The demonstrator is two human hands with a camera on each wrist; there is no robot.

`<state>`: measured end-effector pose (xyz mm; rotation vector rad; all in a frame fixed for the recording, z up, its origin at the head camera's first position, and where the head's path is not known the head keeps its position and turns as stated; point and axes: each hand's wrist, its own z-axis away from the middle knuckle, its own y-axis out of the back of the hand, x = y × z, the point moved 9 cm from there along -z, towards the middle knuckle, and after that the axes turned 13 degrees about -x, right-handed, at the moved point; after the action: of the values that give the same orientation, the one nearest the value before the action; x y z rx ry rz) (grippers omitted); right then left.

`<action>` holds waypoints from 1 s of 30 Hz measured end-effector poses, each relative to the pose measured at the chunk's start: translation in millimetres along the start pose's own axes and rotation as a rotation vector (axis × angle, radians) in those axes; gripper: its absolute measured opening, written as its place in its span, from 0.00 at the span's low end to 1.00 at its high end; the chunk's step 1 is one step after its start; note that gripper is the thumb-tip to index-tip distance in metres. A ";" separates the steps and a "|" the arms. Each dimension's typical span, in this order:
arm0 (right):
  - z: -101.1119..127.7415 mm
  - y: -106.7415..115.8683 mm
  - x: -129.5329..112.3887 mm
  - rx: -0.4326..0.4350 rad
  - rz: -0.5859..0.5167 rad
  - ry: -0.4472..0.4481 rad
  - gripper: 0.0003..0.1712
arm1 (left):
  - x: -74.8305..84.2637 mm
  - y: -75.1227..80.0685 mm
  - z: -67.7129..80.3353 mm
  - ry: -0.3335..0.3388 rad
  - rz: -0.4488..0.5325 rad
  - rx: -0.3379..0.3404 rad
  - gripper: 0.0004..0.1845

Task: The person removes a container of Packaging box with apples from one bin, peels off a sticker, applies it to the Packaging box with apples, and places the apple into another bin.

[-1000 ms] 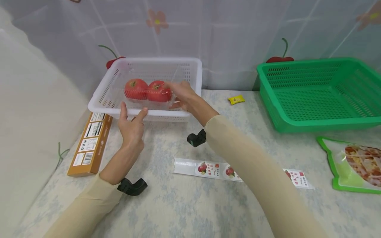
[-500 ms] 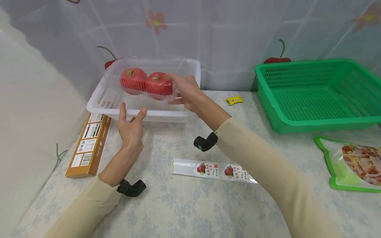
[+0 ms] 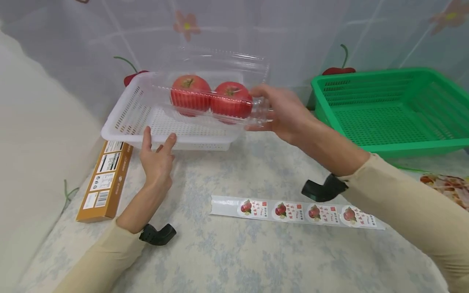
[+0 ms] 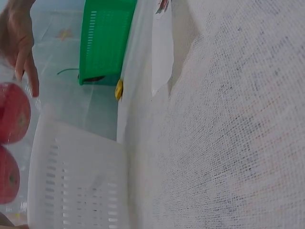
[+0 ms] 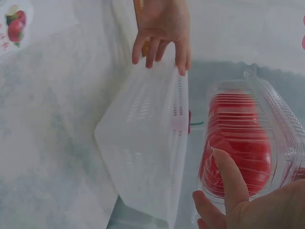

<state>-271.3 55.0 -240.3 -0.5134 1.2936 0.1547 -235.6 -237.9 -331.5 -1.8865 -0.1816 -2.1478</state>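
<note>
My right hand [image 3: 287,114] grips the right end of a clear plastic clamshell box [image 3: 227,57], raised above the white basket [image 3: 216,140]. Two red apples, a left one [image 3: 191,94] and a right one [image 3: 231,99], lie side by side in it. In the right wrist view, fingers press the ribbed wall of the box [image 5: 281,114]. Whether its lid is fastened I cannot tell. My left hand [image 3: 157,162] holds the basket's near rim, with a thumb and finger over the edge and other fingers against the outer wall, as the right wrist view shows.
A green basket [image 3: 410,145] stands at the right. A strip of apple stickers [image 3: 315,213] lies across the table's middle. An orange-brown carton [image 3: 104,181] is at the left, a food bag [image 3: 443,187] partly behind the right sleeve. The left wrist view shows a small yellow packet [image 4: 119,89].
My right hand has lifted the clamshell box with the apples out of the white basket and carried it to the right and closer. My left hand has stayed at the basket's rim.
</note>
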 end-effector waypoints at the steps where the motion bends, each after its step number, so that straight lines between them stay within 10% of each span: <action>1: 8.5 5.9 -0.8 0.008 0.015 -0.004 0.21 | 0.6 1.0 0.0 0.000 -0.001 0.002 0.45; 14: 89.2 70.4 24.5 0.048 0.041 -0.058 0.21 | 5.7 15.0 4.4 0.003 -0.044 -0.028 0.44; 30: 119.8 110.4 57.8 -0.001 0.070 -0.097 0.17 | 11.8 26.9 2.2 0.011 0.025 -0.012 0.44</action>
<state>-193.1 195.4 -303.8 -0.4562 1.2168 0.2362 -227.1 -264.4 -321.9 -1.8730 -0.1420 -2.1467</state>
